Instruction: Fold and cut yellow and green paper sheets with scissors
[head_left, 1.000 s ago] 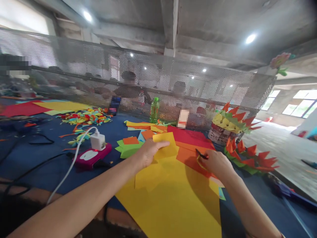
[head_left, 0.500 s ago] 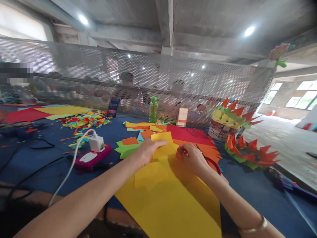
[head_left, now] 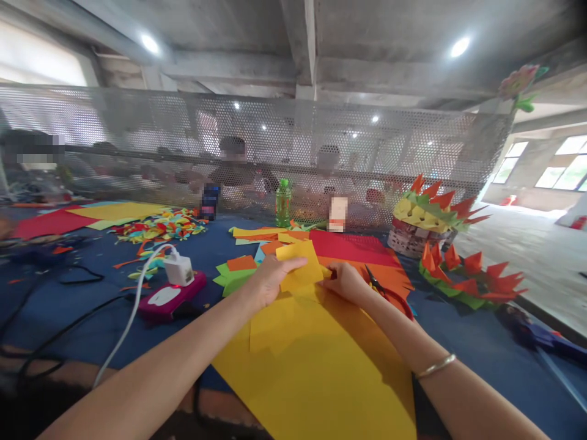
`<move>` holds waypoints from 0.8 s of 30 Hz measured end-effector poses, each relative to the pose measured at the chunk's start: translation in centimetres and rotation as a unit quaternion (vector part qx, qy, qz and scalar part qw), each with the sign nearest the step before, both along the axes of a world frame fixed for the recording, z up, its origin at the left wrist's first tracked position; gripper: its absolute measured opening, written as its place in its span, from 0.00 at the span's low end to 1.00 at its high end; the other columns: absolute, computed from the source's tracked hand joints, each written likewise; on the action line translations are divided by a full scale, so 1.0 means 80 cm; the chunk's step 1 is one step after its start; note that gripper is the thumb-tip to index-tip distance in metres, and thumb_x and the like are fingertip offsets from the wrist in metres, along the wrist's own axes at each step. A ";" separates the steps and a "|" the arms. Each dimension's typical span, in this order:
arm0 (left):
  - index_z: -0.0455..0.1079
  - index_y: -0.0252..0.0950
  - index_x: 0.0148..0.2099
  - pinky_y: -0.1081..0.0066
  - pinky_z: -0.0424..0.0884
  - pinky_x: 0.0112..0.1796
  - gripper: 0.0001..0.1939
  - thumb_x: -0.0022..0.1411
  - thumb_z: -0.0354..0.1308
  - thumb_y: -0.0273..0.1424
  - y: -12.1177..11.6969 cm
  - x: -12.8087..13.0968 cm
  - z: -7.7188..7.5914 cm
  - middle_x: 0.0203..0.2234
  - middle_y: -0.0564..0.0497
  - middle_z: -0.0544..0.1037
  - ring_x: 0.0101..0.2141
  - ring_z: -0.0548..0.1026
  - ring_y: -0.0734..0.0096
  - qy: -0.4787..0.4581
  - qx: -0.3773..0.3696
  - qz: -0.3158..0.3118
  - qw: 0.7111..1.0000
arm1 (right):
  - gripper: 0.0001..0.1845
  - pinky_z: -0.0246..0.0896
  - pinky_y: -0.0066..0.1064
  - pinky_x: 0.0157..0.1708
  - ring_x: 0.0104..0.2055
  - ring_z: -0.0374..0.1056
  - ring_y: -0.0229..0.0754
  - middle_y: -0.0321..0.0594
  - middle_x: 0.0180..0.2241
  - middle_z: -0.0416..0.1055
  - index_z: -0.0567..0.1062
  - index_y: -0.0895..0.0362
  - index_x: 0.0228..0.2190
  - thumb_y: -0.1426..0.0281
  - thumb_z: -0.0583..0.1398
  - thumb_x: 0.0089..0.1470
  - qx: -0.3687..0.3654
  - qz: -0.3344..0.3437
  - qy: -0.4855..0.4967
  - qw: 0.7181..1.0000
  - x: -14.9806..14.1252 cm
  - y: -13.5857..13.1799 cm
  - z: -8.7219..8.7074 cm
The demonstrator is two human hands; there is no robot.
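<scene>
My left hand [head_left: 270, 278] pinches a small yellow paper piece [head_left: 300, 267] and holds it just above the stacked sheets. My right hand [head_left: 346, 282] has its fingers closed on the right edge of that same piece. Under both hands lies a large yellow sheet [head_left: 316, 366], with orange and red sheets [head_left: 353, 247] behind it. Red-handled scissors [head_left: 387, 292] rest on the orange paper, just right of my right hand and untouched.
A white charger on a pink device [head_left: 172, 290] sits to the left with a cable trailing off. Paper scraps [head_left: 158, 223], a green bottle [head_left: 283, 203] and spiky paper craft pieces [head_left: 458, 275] stand further off. A perforated metal screen [head_left: 257, 153] backs the table; people sit behind it.
My right hand let go of the scissors, which now lie on the orange paper, and moved left to grip the yellow piece. My left hand lifted the piece slightly.
</scene>
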State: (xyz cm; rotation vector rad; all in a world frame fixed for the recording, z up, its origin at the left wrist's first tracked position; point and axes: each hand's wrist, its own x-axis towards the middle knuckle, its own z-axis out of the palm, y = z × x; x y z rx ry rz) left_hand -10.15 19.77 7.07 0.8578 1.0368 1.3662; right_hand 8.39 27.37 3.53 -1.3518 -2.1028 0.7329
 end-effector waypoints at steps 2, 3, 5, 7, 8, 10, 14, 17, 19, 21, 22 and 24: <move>0.79 0.34 0.37 0.60 0.78 0.36 0.18 0.41 0.75 0.32 -0.001 0.000 0.002 0.33 0.44 0.84 0.32 0.82 0.57 -0.008 0.002 0.001 1.000 | 0.13 0.73 0.37 0.38 0.39 0.74 0.42 0.39 0.42 0.75 0.75 0.59 0.44 0.63 0.62 0.63 -0.020 -0.007 0.094 0.995 0.001 -0.003 0.003; 0.80 0.34 0.38 0.60 0.78 0.36 0.18 0.42 0.75 0.32 -0.002 0.000 0.003 0.35 0.44 0.85 0.33 0.82 0.56 -0.014 0.005 -0.001 1.000 | 0.13 0.72 0.34 0.35 0.36 0.73 0.40 0.39 0.40 0.75 0.75 0.60 0.43 0.62 0.62 0.63 -0.026 -0.014 0.145 0.989 0.002 -0.006 0.006; 0.80 0.35 0.40 0.60 0.79 0.39 0.19 0.43 0.75 0.32 -0.002 -0.001 0.005 0.39 0.43 0.84 0.37 0.82 0.54 -0.032 0.010 -0.008 0.999 | 0.15 0.69 0.30 0.30 0.30 0.71 0.36 0.37 0.35 0.75 0.74 0.59 0.41 0.60 0.62 0.61 -0.037 -0.028 0.242 0.969 0.001 -0.014 0.013; 0.80 0.34 0.41 0.58 0.79 0.42 0.19 0.45 0.74 0.32 -0.003 -0.002 0.007 0.42 0.41 0.84 0.41 0.82 0.52 -0.049 0.013 -0.022 0.998 | 0.20 0.65 0.28 0.26 0.27 0.69 0.35 0.36 0.30 0.74 0.73 0.59 0.38 0.55 0.65 0.54 -0.046 -0.036 0.323 0.945 -0.001 -0.024 0.019; 0.80 0.33 0.41 0.58 0.78 0.43 0.19 0.45 0.74 0.33 -0.003 -0.002 0.008 0.44 0.40 0.83 0.42 0.82 0.51 -0.056 0.015 -0.029 0.998 | 0.22 0.64 0.27 0.25 0.26 0.69 0.35 0.37 0.29 0.74 0.73 0.58 0.36 0.53 0.66 0.49 -0.050 -0.037 0.355 0.933 -0.002 -0.029 0.022; 0.80 0.33 0.43 0.59 0.78 0.45 0.20 0.46 0.74 0.33 -0.003 -0.002 0.009 0.45 0.40 0.83 0.43 0.82 0.52 -0.064 0.026 -0.040 0.997 | 0.25 0.63 0.28 0.24 0.25 0.69 0.36 0.38 0.27 0.74 0.73 0.57 0.33 0.52 0.69 0.40 -0.061 -0.035 0.398 0.915 -0.007 -0.039 0.027; 0.80 0.35 0.44 0.62 0.77 0.44 0.20 0.47 0.75 0.34 -0.005 -0.001 0.005 0.43 0.43 0.84 0.41 0.82 0.56 -0.059 0.063 -0.057 0.995 | 0.22 0.60 0.27 0.21 0.21 0.66 0.35 0.38 0.24 0.74 0.75 0.58 0.28 0.57 0.70 0.33 -0.076 -0.033 0.426 0.901 -0.017 -0.051 0.028; 0.81 0.36 0.43 0.63 0.76 0.45 0.19 0.47 0.76 0.33 -0.007 0.000 0.002 0.42 0.44 0.84 0.40 0.83 0.56 -0.046 0.081 -0.062 0.994 | 0.19 0.58 0.26 0.20 0.20 0.63 0.34 0.38 0.24 0.75 0.76 0.58 0.28 0.60 0.70 0.34 -0.068 -0.039 0.430 0.899 -0.019 -0.052 0.026; 0.81 0.37 0.43 0.62 0.76 0.45 0.19 0.48 0.76 0.34 -0.008 0.000 0.001 0.41 0.44 0.85 0.41 0.83 0.56 -0.031 0.090 -0.062 0.994 | 0.18 0.57 0.26 0.20 0.20 0.63 0.34 0.38 0.24 0.75 0.76 0.58 0.28 0.61 0.69 0.34 -0.059 -0.048 0.429 0.900 -0.019 -0.051 0.024; 0.81 0.37 0.43 0.62 0.76 0.45 0.19 0.48 0.75 0.35 -0.009 0.000 0.002 0.39 0.44 0.85 0.41 0.83 0.55 -0.015 0.098 -0.065 0.993 | 0.17 0.57 0.26 0.20 0.20 0.63 0.33 0.37 0.24 0.76 0.76 0.58 0.29 0.62 0.68 0.34 -0.054 -0.050 0.427 0.901 -0.019 -0.052 0.022; 0.81 0.37 0.43 0.61 0.76 0.45 0.19 0.48 0.75 0.35 -0.009 0.000 0.002 0.38 0.44 0.85 0.41 0.82 0.55 -0.010 0.102 -0.067 0.993 | 0.17 0.57 0.26 0.20 0.20 0.63 0.33 0.37 0.24 0.76 0.76 0.58 0.29 0.63 0.68 0.34 -0.055 -0.047 0.426 0.902 -0.019 -0.052 0.022; 0.81 0.36 0.43 0.61 0.75 0.46 0.19 0.47 0.76 0.35 -0.009 0.001 0.003 0.38 0.44 0.85 0.43 0.82 0.53 -0.006 0.105 -0.064 0.992 | 0.14 0.57 0.26 0.21 0.20 0.63 0.33 0.37 0.23 0.75 0.77 0.58 0.28 0.65 0.67 0.34 -0.060 -0.035 0.423 0.904 -0.021 -0.055 0.021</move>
